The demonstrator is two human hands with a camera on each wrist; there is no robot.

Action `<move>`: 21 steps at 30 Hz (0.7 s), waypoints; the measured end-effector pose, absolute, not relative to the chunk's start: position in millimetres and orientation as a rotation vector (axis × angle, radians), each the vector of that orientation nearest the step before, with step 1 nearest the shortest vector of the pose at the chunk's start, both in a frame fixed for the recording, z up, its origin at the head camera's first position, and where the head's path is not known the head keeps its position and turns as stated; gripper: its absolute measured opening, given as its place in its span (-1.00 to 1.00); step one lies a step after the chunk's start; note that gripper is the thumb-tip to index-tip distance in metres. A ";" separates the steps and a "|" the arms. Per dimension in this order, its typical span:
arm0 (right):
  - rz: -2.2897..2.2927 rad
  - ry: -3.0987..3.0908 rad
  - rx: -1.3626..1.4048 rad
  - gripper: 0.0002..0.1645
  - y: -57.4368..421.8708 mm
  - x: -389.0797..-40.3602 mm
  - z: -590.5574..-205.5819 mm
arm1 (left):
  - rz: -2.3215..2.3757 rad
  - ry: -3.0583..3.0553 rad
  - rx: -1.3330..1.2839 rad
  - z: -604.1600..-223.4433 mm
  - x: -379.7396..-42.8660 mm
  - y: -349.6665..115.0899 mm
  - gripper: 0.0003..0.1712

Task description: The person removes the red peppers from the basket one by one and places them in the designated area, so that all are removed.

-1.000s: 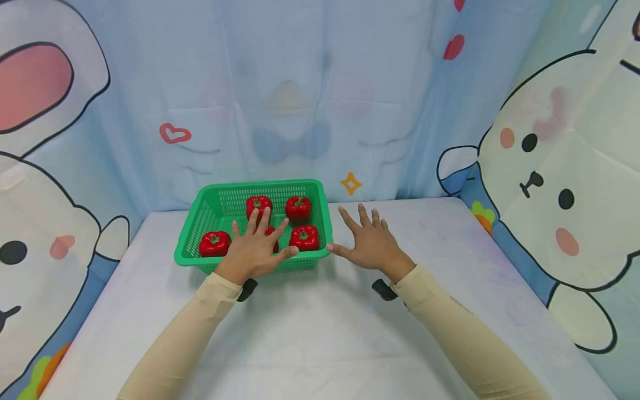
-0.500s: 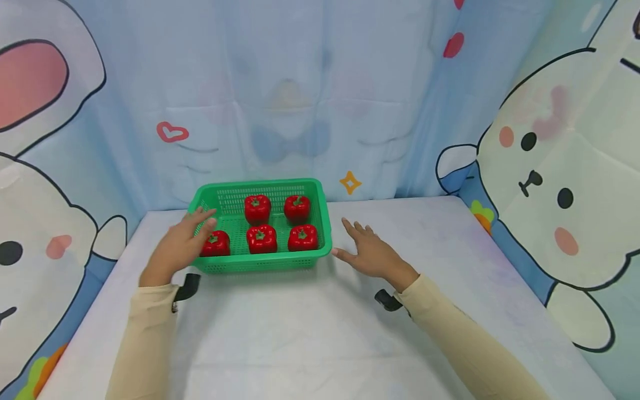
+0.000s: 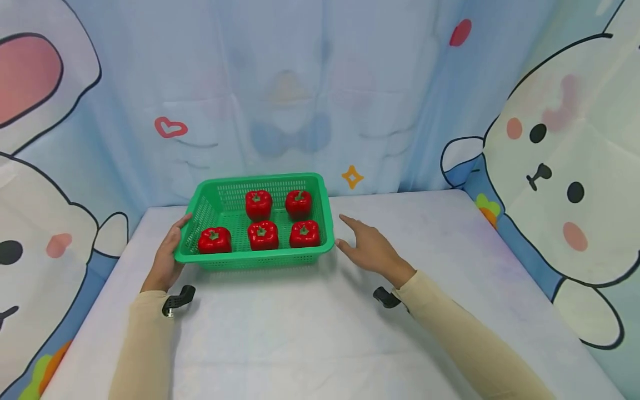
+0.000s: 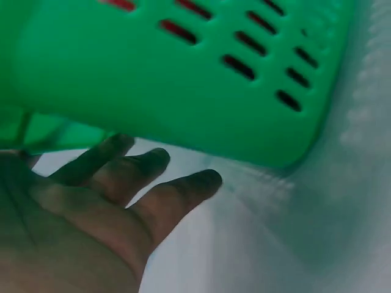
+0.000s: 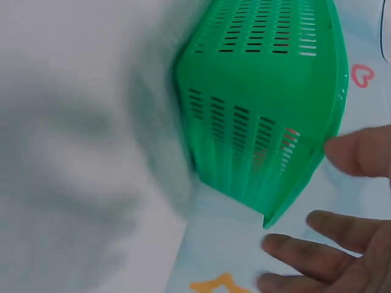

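A green plastic basket (image 3: 252, 260) with slotted walls stands on the table, holding several red bell peppers (image 3: 263, 235). Along its left side is my left hand (image 3: 167, 258), its fingertips right at the rim in the head view. The left wrist view shows those fingers (image 4: 177, 198) extended beside the slotted wall, the thumb out of sight. To the basket's right, my right hand (image 3: 374, 250) is spread, palm facing the wall, holding nothing. In the right wrist view its thumb (image 5: 360, 152) overlaps the rim, and the other fingers sit apart from the basket.
A white cloth covers the table (image 3: 300, 333). Behind it hangs a pale blue curtain (image 3: 295, 83) close to the basket's far side. Printed cartoon rabbits appear on the cloth at both sides. A black wrist camera (image 3: 386, 298) sits under my right wrist.
My left hand has moved from over the peppers to the basket's left side, lowering beside the wall. My right hand has stayed near the right side, turning its palm towards the basket.
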State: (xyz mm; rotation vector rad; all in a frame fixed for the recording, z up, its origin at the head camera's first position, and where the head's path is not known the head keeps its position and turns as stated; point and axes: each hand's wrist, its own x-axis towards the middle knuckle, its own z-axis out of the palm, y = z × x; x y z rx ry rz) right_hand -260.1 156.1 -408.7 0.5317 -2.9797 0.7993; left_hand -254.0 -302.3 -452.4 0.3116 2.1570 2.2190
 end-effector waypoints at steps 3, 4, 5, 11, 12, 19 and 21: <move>0.859 -2.900 0.561 -0.27 146.2 -266.5 -403.7 | 2.326 2.070 0.328 -455.3 -255.9 -299.5 -0.38; 0.879 -2.878 0.586 -0.28 142.6 -268.8 -402.2 | 2.345 2.053 0.330 -455.4 -256.0 -298.9 -0.38; 0.898 -2.865 0.613 -0.28 138.7 -271.1 -400.4 | 2.361 2.038 0.329 -455.5 -256.1 -298.4 -0.39; 0.812 -2.944 0.774 -0.19 113.5 -286.0 -395.1 | 2.382 2.041 0.318 -454.8 -255.5 -296.0 -0.43; 0.775 -2.970 0.784 -0.19 109.6 -288.5 -394.2 | 2.389 2.037 0.316 -455.2 -255.3 -295.7 -0.43; 0.488 -3.145 0.743 -0.19 90.0 -301.5 -383.2 | 2.428 2.002 0.296 -460.6 -255.9 -292.9 -0.46; 0.424 -3.181 0.733 -0.18 86.8 -304.5 -381.4 | 2.438 2.000 0.291 -461.6 -256.2 -292.2 -0.45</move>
